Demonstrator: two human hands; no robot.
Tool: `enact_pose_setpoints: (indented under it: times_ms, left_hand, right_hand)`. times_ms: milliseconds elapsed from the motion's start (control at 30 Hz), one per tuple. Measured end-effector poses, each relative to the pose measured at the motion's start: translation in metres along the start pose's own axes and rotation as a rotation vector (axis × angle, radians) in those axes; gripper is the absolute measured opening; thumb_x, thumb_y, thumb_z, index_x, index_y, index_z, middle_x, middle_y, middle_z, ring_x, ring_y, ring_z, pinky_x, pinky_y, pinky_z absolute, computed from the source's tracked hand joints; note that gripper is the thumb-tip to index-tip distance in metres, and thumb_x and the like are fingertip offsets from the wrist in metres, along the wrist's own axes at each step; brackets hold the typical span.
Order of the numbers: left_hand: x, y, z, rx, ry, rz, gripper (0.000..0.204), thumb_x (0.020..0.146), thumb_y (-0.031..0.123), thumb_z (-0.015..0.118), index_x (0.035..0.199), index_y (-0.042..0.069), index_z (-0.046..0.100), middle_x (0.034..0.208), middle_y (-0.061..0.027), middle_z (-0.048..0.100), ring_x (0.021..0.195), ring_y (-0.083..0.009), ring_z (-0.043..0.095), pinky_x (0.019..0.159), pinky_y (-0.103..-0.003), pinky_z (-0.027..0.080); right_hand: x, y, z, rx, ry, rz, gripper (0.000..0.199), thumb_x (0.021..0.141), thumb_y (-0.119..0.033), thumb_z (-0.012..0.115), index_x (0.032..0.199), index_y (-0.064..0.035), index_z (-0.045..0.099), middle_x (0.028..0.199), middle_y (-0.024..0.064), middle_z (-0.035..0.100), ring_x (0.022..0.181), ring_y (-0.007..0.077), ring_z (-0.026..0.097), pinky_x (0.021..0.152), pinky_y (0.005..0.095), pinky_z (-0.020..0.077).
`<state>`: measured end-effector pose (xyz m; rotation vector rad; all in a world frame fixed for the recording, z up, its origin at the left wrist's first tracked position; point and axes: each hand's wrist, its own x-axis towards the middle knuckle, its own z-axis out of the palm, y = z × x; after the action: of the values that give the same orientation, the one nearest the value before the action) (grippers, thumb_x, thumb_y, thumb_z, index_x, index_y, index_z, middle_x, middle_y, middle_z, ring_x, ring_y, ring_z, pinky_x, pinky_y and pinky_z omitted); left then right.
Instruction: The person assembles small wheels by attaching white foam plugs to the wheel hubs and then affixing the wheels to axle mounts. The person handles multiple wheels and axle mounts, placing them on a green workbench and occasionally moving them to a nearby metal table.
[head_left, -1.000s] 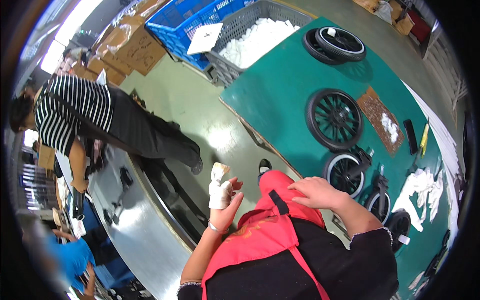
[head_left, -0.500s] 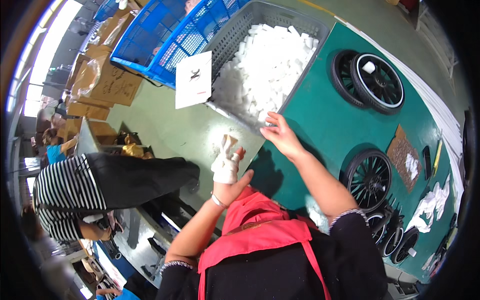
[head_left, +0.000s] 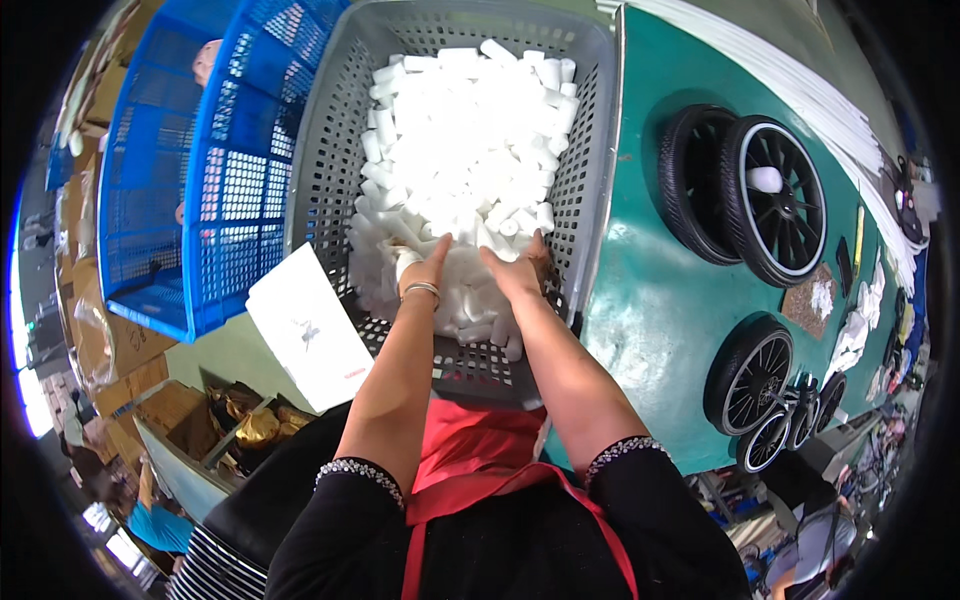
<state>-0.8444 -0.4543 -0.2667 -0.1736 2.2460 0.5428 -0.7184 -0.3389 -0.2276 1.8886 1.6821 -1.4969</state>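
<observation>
A grey mesh basket stands at the left end of the green table, heaped with several short white foam tubes. Both my hands are down in the near part of the heap, side by side. My left hand, with a bracelet at the wrist and a white wrap on one finger, presses against a clump of tubes. My right hand cups the same clump from the other side. The fingertips of both hands are buried among the tubes.
Blue mesh crates stand left of the basket, and a white card hangs at its near corner. Black spoked wheels lie on the green table to the right, more wheels nearer. Cardboard boxes sit lower left.
My view has swung from the table and aisle onto the basket. My right hand, then the left one holding a white piece, went down into the heap of tubes.
</observation>
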Motion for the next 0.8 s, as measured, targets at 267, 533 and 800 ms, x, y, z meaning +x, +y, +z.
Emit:
enact_pose_setpoints:
  times_ms: [267,533,800]
  left_hand:
    - [0.043,0.022,0.017,-0.336,-0.149,-0.328,0.128,0.06,0.083,0.072,0.137,-0.016,0.047,0.144,-0.0216,0.049,0.129,-0.028,0.05,0.109,-0.035,0.037]
    - [0.062,0.035,0.025,-0.574,-0.164,-0.255,0.111,0.063,0.069,0.081,0.132,-0.013,0.054,0.134,-0.0178,0.057,0.119,-0.0238,0.055,0.103,-0.032,0.041]
    - [0.038,0.035,0.031,-0.747,-0.118,-0.065,0.096,0.067,0.057,0.085,0.125,-0.015,0.059,0.127,-0.0152,0.063,0.11,-0.0219,0.059,0.097,-0.029,0.044]
  right_hand:
    - [0.064,-0.025,0.036,0.307,-0.122,0.308,0.13,0.068,-0.072,0.075,0.158,-0.0071,0.008,0.161,0.0226,0.015,0.147,0.0363,0.025,0.116,0.0507,0.0285]
    - [0.094,-0.019,0.07,0.615,-0.138,0.204,0.097,0.071,-0.056,0.079,0.14,0.006,0.049,0.139,0.0164,0.053,0.127,0.0279,0.051,0.107,0.0377,0.0394]
    - [0.065,-0.028,0.049,0.677,-0.218,0.213,0.108,0.069,-0.053,0.08,0.152,-0.0029,0.033,0.15,0.0198,0.033,0.133,0.0301,0.043,0.108,0.0429,0.0384]
